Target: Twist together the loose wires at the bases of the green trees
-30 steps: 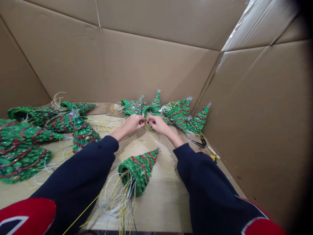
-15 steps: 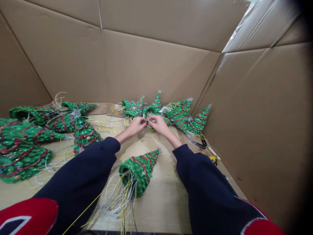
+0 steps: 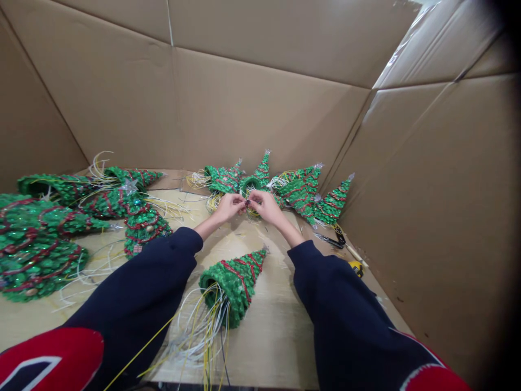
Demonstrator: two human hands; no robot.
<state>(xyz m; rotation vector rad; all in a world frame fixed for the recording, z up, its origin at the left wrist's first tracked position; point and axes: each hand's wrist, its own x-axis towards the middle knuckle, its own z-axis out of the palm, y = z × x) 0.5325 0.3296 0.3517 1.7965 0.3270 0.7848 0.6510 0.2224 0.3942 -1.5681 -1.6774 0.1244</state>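
Note:
My left hand (image 3: pixel 230 206) and my right hand (image 3: pixel 262 205) meet fingertip to fingertip over the far middle of the table. Both are closed in a pinch around a tiny dark piece (image 3: pixel 247 202), too small to name. Just behind them, small green Christmas trees with red garlands lie in a group, one showing its hollow base (image 3: pixel 248 184). Nearer to me, between my forearms, a decorated Christmas tree (image 3: pixel 234 285) lies on its side. White and yellow wires (image 3: pixel 203 336) spill out of its open base toward the front edge.
On the left lie several more trees, among them a large one (image 3: pixel 36 255) and one with a silver star (image 3: pixel 129 186). Black-handled pliers (image 3: pixel 337 239) and a yellow tape measure (image 3: pixel 356 267) lie at right. Cardboard walls (image 3: pixel 260 108) enclose the table (image 3: pixel 280 336).
The whole view has shifted slightly. My hands keep their pinch in nearly the same place, with the dark piece now showing a little more between the fingertips.

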